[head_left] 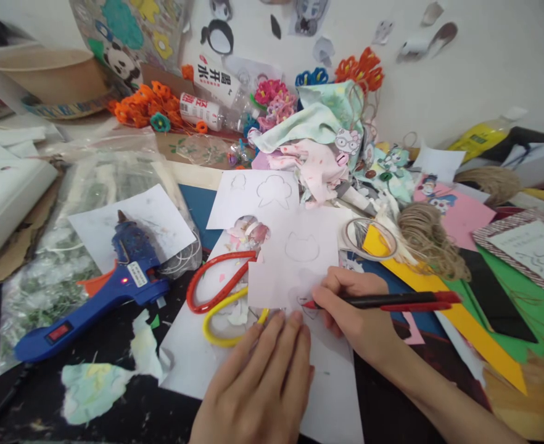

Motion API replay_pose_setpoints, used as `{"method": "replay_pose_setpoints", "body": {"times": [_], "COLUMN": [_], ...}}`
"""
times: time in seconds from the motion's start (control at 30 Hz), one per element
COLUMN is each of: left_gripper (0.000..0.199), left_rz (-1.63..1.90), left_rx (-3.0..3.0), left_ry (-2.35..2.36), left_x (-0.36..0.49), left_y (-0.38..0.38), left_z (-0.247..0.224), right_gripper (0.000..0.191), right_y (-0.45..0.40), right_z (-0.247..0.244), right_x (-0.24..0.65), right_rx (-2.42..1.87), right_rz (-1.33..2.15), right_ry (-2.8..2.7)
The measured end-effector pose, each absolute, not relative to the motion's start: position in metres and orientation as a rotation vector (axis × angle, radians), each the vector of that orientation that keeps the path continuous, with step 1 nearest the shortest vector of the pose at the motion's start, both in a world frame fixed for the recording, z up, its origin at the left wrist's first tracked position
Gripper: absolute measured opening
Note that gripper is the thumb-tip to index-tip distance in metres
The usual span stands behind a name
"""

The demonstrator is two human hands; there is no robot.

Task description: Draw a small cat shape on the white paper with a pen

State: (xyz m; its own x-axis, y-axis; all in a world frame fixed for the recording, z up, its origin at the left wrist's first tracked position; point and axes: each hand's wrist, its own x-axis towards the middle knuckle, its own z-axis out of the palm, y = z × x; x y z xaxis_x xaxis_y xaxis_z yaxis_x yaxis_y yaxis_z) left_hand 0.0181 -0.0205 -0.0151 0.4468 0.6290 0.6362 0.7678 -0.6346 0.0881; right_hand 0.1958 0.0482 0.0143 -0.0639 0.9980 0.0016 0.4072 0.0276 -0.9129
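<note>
My right hand (353, 305) is closed round a black and red pen (396, 301), its tip on a small outline drawn on white paper (321, 277). My left hand (263, 376) lies flat on the paper with its fingers stretched out, next to the yellow loop of a pair of scissors-like handles (223, 339). A red loop (193, 290) sits just above that; the blades, if any, are hidden under paper. Farther up the sheet is a faint cat-head outline (302, 248). Another sheet behind it bears a cloud-like drawing (273, 191).
A blue glue gun (133, 271) with a lit red light lies at left. Fabric scraps (94, 388) are near it. At right are a tape roll (369, 239), a yellow strip (461, 327), twine (432, 237) and a black phone-like slab (501, 296). Crumpled cloth (313, 123) is piled behind.
</note>
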Motion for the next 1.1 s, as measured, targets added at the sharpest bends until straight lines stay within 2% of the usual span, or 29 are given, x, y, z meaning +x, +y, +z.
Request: {"method": "replay_pose_setpoints", "body": {"times": [0.23, 0.43, 0.53, 0.67, 0.83, 1.1], "left_gripper": [0.031, 0.031, 0.031, 0.031, 0.031, 0.030], "left_rz": [-0.942, -0.950, -0.955, -0.947, -0.944, -0.944], "left_rx": [-2.499, -2.511, -2.501, -2.504, -2.500, -2.481], "left_ry": [-1.245, -1.238, -1.233, -1.242, -1.233, -1.234], "left_x": [0.017, 0.017, 0.017, 0.017, 0.017, 0.017], "left_y": [-0.022, -0.022, -0.022, -0.023, -0.022, -0.022], "left_z": [-0.017, -0.017, -0.017, -0.017, -0.018, -0.018], "right_gripper": [0.038, 0.009, 0.016, 0.043, 0.041, 0.041], "right_y": [0.050, 0.058, 0.057, 0.053, 0.050, 0.050], "right_z": [0.017, 0.025, 0.024, 0.021, 0.017, 0.017], "right_x": [0.202, 0.199, 0.198, 0.196, 0.196, 0.196], "right_rx": [-1.343, -1.337, -1.361, -1.453, -1.411, -1.446], "right_rz": [0.801, 0.778, 0.850, 0.991, 1.176, 1.158], "right_ry": [-1.285, -1.423, -1.463, -1.527, -1.543, -1.559]}}
